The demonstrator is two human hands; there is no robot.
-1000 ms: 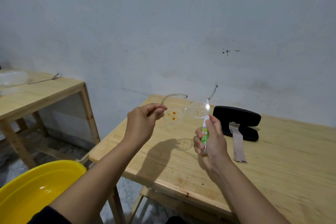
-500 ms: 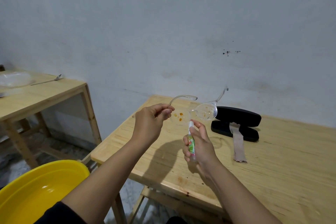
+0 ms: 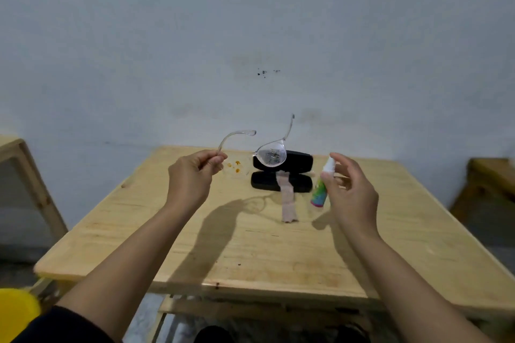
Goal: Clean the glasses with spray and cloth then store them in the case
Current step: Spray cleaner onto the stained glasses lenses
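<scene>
My left hand [image 3: 192, 178] pinches one temple of the clear-framed glasses [image 3: 271, 157] and holds them up above the wooden table [image 3: 278, 259]. One lens shows orange spots, the other is speckled with droplets. My right hand [image 3: 348, 192] grips the small white-and-green spray bottle [image 3: 319, 193] near its top, tilted, to the right of the glasses, its base at or just above the tabletop. Behind the glasses lies the open black case [image 3: 281, 185]. A beige cloth strip [image 3: 287, 205] hangs out of the case onto the table.
A yellow basin [image 3: 15, 312] sits low at the bottom left. Another wooden table [image 3: 16, 150] stands to the left, and a wooden piece [image 3: 490, 172] to the right. A grey wall rises right behind the table.
My right hand has carried the spray bottle from under the lens to the right and down, beside the case. The left hand still holds the glasses. The view has swung right.
</scene>
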